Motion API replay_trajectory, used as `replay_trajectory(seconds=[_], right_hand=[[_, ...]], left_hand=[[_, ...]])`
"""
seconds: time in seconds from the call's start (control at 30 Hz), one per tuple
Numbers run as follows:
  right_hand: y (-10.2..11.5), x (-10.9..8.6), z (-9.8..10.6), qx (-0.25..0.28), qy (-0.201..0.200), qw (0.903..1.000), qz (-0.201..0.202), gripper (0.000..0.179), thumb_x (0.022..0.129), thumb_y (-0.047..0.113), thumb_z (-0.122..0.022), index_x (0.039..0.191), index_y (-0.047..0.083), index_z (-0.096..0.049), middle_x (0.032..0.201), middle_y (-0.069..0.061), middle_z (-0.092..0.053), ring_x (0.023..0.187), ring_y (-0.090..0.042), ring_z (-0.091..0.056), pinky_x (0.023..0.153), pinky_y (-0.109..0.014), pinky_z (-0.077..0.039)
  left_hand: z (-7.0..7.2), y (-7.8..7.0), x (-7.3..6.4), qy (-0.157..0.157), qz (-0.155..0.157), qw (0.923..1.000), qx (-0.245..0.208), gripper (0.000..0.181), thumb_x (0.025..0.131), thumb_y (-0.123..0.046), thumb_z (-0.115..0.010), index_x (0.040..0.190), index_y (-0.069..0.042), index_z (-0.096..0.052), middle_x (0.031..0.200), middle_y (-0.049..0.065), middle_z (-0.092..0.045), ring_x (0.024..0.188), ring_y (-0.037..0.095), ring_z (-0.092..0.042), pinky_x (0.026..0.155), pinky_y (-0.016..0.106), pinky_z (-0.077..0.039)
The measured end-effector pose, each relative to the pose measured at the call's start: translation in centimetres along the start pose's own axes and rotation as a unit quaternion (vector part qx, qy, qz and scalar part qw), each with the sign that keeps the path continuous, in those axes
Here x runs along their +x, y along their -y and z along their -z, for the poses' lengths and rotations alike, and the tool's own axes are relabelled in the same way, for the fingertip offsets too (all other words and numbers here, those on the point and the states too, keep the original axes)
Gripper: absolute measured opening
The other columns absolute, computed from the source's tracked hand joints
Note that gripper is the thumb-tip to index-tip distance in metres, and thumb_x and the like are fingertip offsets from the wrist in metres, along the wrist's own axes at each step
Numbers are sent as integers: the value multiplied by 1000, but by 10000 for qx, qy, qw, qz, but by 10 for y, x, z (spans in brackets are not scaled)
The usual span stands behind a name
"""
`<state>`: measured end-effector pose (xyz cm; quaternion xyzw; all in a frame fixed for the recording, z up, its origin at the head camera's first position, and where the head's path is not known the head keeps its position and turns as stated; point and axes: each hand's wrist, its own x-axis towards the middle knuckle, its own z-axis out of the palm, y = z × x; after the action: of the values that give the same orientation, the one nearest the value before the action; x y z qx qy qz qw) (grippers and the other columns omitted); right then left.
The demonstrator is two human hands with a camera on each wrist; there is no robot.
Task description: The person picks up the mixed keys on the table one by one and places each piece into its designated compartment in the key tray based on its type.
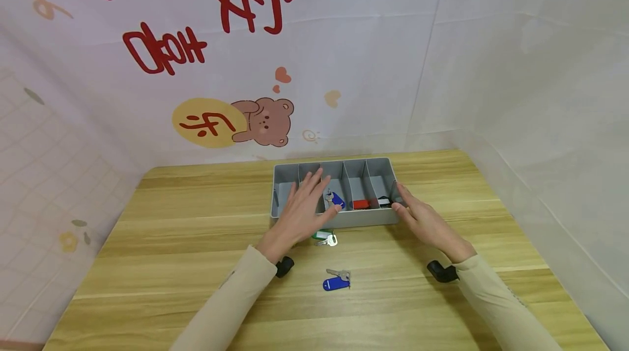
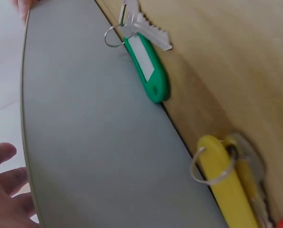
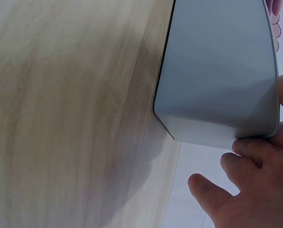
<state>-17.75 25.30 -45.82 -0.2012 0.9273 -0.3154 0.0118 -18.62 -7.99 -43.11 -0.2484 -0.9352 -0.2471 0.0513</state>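
Pale wood grain runs across the tabletop (image 1: 177, 220), a grey divided tray (image 1: 366, 218) at its far side. One left hand (image 1: 301, 212) spreads open over the tray's near side; the right hand (image 1: 428, 224), fingers loosely extended, touches its right end. Nearer lie a green-tagged key (image 1: 322, 235) and a blue-tagged key (image 1: 336, 284).

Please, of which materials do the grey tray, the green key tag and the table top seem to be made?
Grey tray: probably matte plastic; smooth walls with rounded corners.
Green key tag: likely smooth plastic; bright uniform colour, rounded moulded edges.
Table top: soft-sheen wood or laminate; striped grain fits both.
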Motion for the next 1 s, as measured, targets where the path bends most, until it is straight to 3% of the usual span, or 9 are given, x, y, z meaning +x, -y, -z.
replay_trajectory(seconds=[0.47,0.73,1.0], right_hand=[[0,0,1,-12,-15,10000,16,68,113,31,-45,163,-3,-16,167,-27,-21,146,-47,-35,116,-63,-28],[1,0,1,25,-52,10000,-42,68,112,31,-47,163,-4,-19,165,-29,-24,149,-48,-30,117,-64,-27],[1,0,2,10,-13,10000,-58,68,112,32,-47,163,-4,-18,165,-30,-23,149,-48,-30,117,-64,-27]], left_hand=[[5,-13,-24,134,-717,9973,122,78,101,-58,-55,162,-12,-37,171,8,-24,158,29,-15,122,65,-12],[3,-22,-33,77,-1245,9911,474,77,101,-57,-56,161,-12,-38,169,11,-28,155,36,-24,118,70,-20],[1,-33,-41,276,-1572,9844,746,76,101,-60,-54,160,-14,-41,171,6,-24,156,32,-22,121,65,-18]])
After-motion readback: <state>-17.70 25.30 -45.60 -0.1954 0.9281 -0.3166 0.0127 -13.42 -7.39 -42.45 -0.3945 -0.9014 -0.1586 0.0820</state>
